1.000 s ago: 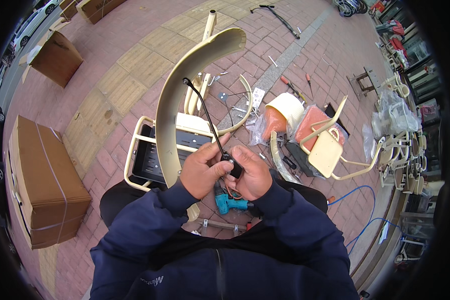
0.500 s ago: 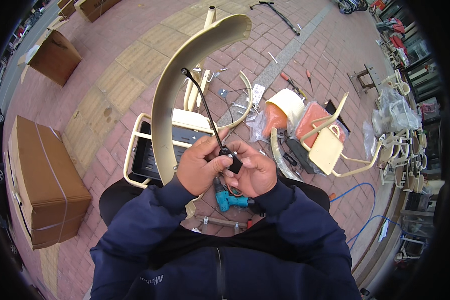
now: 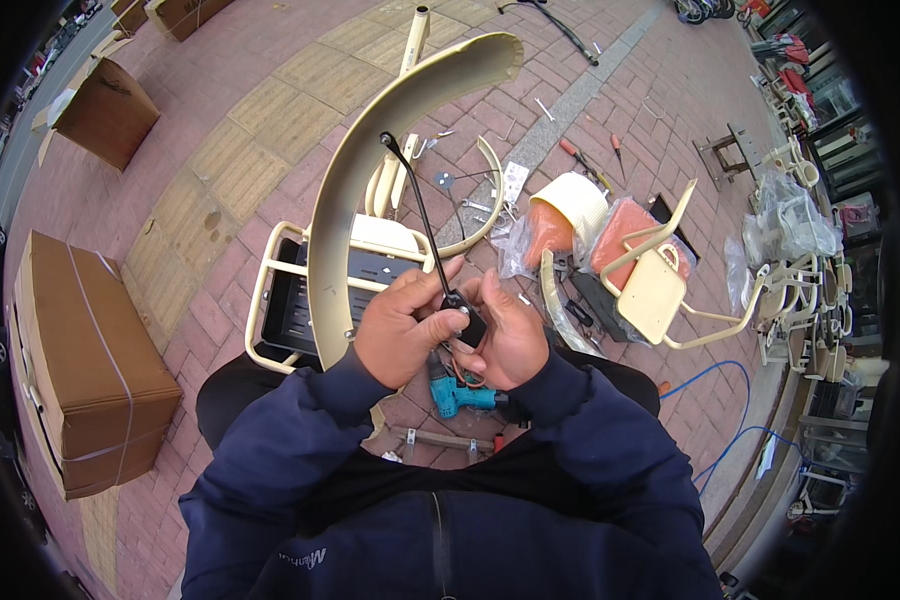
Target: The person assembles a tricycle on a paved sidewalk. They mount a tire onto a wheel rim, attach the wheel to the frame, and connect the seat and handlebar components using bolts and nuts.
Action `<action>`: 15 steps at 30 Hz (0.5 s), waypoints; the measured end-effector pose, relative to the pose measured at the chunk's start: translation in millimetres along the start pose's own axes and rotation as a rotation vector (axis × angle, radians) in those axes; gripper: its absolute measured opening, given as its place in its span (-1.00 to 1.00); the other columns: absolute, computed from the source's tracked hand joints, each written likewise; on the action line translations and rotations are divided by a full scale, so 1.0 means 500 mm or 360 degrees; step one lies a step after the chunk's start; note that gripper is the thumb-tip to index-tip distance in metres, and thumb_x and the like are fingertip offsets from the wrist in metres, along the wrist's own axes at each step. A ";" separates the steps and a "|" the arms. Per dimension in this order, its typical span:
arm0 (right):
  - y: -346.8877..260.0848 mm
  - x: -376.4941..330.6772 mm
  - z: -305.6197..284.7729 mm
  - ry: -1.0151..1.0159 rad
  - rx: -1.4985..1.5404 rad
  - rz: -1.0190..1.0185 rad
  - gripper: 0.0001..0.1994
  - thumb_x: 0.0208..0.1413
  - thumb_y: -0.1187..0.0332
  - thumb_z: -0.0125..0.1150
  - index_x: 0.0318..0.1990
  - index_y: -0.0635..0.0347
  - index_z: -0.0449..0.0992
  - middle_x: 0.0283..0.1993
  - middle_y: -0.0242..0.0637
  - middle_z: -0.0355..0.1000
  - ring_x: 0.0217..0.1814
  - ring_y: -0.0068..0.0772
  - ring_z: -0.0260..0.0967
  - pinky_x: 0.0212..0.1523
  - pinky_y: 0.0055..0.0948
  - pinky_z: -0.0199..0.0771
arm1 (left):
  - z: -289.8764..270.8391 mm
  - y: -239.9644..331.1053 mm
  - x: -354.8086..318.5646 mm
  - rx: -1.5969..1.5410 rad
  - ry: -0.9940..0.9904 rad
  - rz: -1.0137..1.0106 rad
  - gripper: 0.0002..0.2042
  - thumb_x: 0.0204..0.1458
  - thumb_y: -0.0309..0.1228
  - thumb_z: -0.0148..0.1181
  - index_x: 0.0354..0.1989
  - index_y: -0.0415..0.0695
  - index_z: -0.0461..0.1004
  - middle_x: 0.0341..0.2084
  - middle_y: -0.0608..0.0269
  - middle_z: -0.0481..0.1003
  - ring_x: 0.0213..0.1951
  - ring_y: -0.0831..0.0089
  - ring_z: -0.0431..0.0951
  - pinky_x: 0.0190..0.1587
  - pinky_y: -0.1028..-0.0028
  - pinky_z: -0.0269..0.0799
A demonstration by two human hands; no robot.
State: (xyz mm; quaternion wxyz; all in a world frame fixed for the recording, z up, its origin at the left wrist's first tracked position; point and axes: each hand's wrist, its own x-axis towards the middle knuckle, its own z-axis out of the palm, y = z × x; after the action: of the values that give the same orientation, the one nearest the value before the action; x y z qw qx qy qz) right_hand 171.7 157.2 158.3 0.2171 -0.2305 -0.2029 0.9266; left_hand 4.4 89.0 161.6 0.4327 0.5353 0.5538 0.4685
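The left hand (image 3: 402,325) and right hand (image 3: 510,335) are both closed around a small black connector block (image 3: 467,318), pinched between fingers and thumbs just near the cream mudguard (image 3: 355,190). A thin black cable (image 3: 420,205) rises stiffly from it toward the far side. It looks light and springy; best gripped at the rigid block. A teal drill (image 3: 455,395) lies below.
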 end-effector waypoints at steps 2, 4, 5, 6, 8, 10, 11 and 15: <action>0.002 0.001 0.001 -0.0021 -0.0060 -0.0014 -0.63 0.36 0.04 -0.12 -0.06 0.19 0.33 -0.29 -0.36 0.37 -0.49 -0.54 0.26 -0.57 -0.58 0.25 | 0.008 -0.003 -0.001 -0.0251 0.0036 -0.0116 -0.40 0.11 -0.25 0.29 0.28 -0.26 0.29 -0.32 0.44 0.36 -0.31 0.65 0.29 -0.16 0.64 0.29; 0.009 0.001 0.001 -0.0032 -0.0105 -0.0048 -0.67 0.36 0.08 -0.07 -0.07 0.19 0.34 -0.30 -0.37 0.37 -0.49 -0.54 0.29 -0.55 -0.56 0.29 | 0.010 -0.006 0.001 -0.0415 0.0103 -0.0200 -0.41 0.14 -0.24 0.26 0.30 -0.25 0.27 -0.32 0.46 0.39 -0.34 0.67 0.30 -0.20 0.66 0.29; 0.014 0.001 0.001 -0.0067 -0.0114 -0.0076 -0.70 0.35 0.11 -0.04 -0.08 0.18 0.34 -0.31 -0.38 0.37 -0.49 -0.54 0.31 -0.55 -0.55 0.32 | 0.009 -0.007 0.003 -0.0451 0.0145 -0.0234 -0.41 0.15 -0.23 0.25 0.30 -0.24 0.27 -0.32 0.46 0.40 -0.35 0.68 0.30 -0.24 0.66 0.29; 0.018 0.001 0.000 -0.0102 -0.0121 -0.0104 -0.74 0.34 0.15 -0.01 -0.09 0.18 0.35 -0.32 -0.38 0.37 -0.48 -0.54 0.33 -0.54 -0.55 0.34 | 0.009 -0.008 0.005 -0.0487 0.0195 -0.0282 -0.41 0.17 -0.23 0.24 0.31 -0.24 0.26 -0.32 0.47 0.41 -0.36 0.69 0.30 -0.27 0.67 0.29; 0.022 0.004 -0.003 -0.0067 -0.0109 -0.0091 -0.77 0.32 0.21 0.05 -0.12 0.19 0.35 -0.33 -0.37 0.37 -0.46 -0.53 0.37 -0.52 -0.56 0.37 | 0.009 -0.007 0.006 -0.0608 0.0189 -0.0354 -0.43 0.19 -0.22 0.20 0.32 -0.20 0.24 -0.35 0.47 0.41 -0.42 0.73 0.27 -0.39 0.70 0.22; 0.023 0.006 -0.006 -0.0030 -0.0191 -0.0100 -0.76 0.32 0.19 0.05 -0.13 0.20 0.35 -0.33 -0.36 0.37 -0.47 -0.54 0.36 -0.52 -0.58 0.36 | 0.012 -0.006 0.006 -0.0728 0.0174 -0.0379 -0.43 0.20 -0.21 0.19 0.33 -0.17 0.24 -0.37 0.49 0.40 -0.45 0.74 0.24 -0.43 0.70 0.18; 0.021 0.006 -0.007 -0.0069 -0.0225 -0.0095 -0.76 0.32 0.19 0.05 -0.14 0.20 0.35 -0.33 -0.36 0.37 -0.47 -0.54 0.35 -0.52 -0.58 0.36 | 0.012 -0.005 0.006 -0.0734 0.0171 -0.0389 -0.43 0.20 -0.20 0.18 0.33 -0.17 0.24 -0.37 0.50 0.39 -0.46 0.74 0.23 -0.44 0.71 0.17; 0.016 0.001 -0.005 -0.0092 -0.0398 -0.0103 -0.76 0.33 0.19 0.04 -0.13 0.21 0.34 -0.33 -0.33 0.37 -0.47 -0.55 0.34 -0.50 -0.60 0.36 | 0.014 -0.002 0.000 -0.0875 0.0123 -0.0427 -0.44 0.24 -0.22 0.13 0.34 -0.22 0.20 -0.32 0.43 0.43 -0.37 0.70 0.31 -0.31 0.68 0.28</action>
State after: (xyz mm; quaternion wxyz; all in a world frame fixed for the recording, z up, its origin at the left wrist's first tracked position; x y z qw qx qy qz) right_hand 170.0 151.5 152.3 0.2106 -0.2223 -0.3303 0.8928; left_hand 10.8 89.3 159.1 0.5979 0.3022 0.4881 0.5595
